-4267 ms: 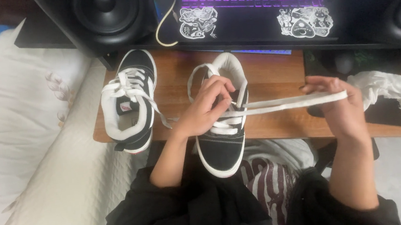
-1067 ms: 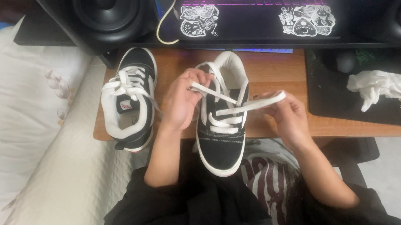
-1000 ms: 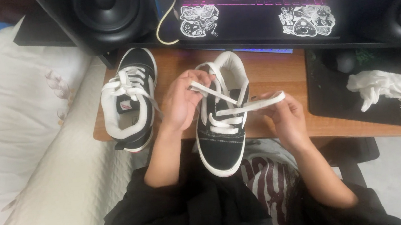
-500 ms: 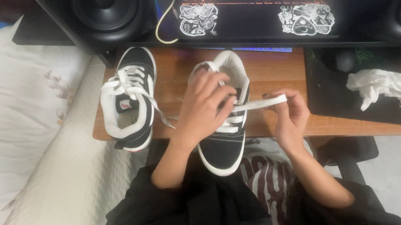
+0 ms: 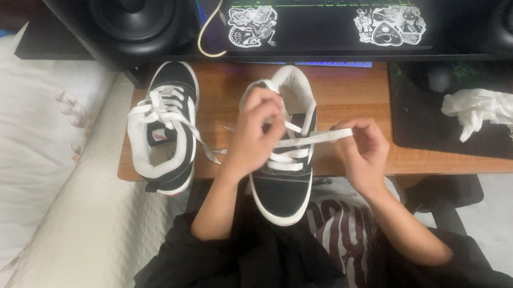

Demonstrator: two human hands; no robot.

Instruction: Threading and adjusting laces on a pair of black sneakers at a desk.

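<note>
Shoelace pinched taut in both grips — left hand, right hand — keyboard glow now green, earlier orange.

Left hand fingers curled, pinching; right hand raised, pinch grip; forearms bare.

2 b/w stickers on laptop deck; red tag inside left shoe.
</note>
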